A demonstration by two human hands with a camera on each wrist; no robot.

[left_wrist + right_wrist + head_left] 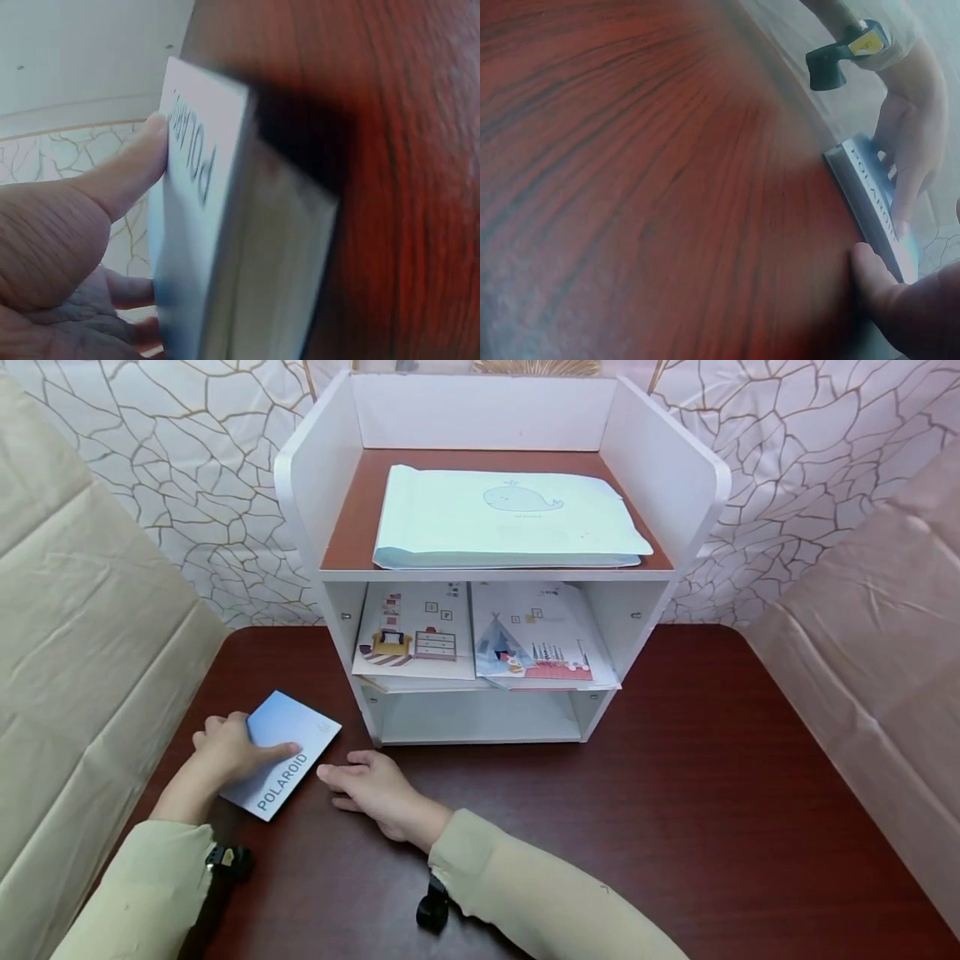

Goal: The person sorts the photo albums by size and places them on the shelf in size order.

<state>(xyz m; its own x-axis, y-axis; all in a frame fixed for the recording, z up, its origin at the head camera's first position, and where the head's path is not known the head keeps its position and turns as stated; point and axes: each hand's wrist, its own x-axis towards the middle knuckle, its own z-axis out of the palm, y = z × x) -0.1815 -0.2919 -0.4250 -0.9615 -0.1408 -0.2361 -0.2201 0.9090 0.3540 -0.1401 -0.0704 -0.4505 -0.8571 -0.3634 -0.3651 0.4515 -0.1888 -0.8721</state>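
A blue-and-white book [291, 728] lettered POLAROID lies at a slant on the left of the table. My left hand [229, 750] grips it from the left side, the thumb across the cover and the other fingers around the far left edge. In the left wrist view the thumb presses the book's cover [187, 225], and its page edges show. My right hand [381, 793] is just right of the book, palm turned toward it, fingers loosely bent and holding nothing. The right wrist view has the right thumb [874, 277] close to the book's edge; whether they touch I cannot tell.
A white shelf unit [513, 575] stands at the back of the dark red table [675, 827]. A pale whale-print folder or packet [450, 518] lies on its top. Two illustrated booklets, left [420, 610] and right [540, 618], lie side by side on the middle shelf.
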